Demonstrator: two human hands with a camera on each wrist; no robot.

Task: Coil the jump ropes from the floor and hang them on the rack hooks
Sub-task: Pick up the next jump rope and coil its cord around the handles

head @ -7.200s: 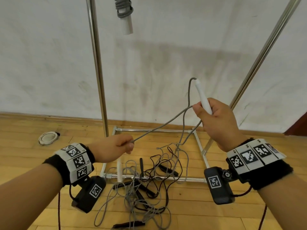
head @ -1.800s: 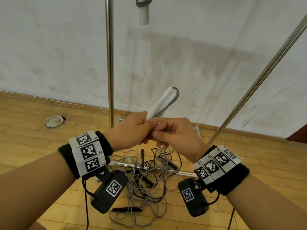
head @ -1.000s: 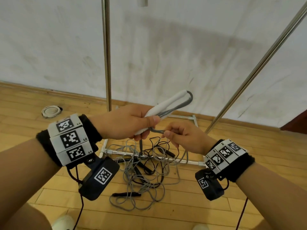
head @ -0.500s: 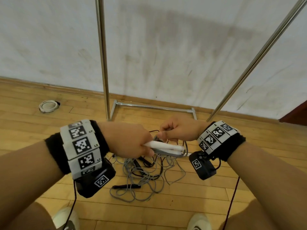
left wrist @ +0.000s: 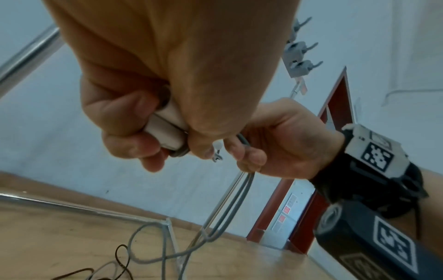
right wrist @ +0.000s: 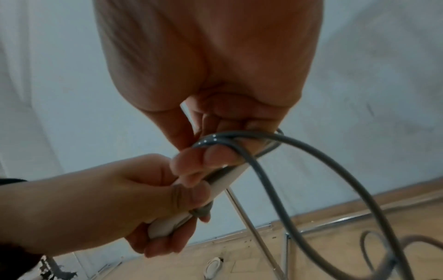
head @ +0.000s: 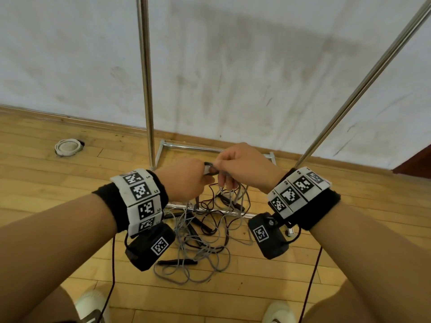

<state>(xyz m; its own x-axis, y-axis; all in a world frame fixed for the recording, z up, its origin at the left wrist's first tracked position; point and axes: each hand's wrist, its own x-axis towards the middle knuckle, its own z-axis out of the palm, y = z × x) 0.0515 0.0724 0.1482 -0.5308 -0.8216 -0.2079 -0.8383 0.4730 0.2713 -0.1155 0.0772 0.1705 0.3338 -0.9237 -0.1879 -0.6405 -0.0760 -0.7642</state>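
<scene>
My left hand (head: 186,180) grips both white handles (left wrist: 165,130) of the grey jump rope together in a fist. In the head view only a handle tip (head: 206,170) shows. Right beside it, my right hand (head: 235,164) pinches the grey cord (right wrist: 215,140) where it leaves the handles. A loop of that cord (right wrist: 323,161) swings out and hangs down (head: 233,197) to the tangled pile of grey and dark ropes (head: 205,241) on the floor below my hands. Grey hooks (left wrist: 300,65) show high up in the left wrist view.
The rack's chrome upright (head: 145,89) stands just behind my hands, a slanted pole (head: 363,82) rises at the right, and its base frame (head: 186,146) lies on the wooden floor. A white round fitting (head: 67,147) sits at the left. My shoes (head: 89,304) are at the bottom edge.
The handles, held up and pointing upward a second ago, have come down level into my left fist. My right hand has closed in on the cord at their tips.
</scene>
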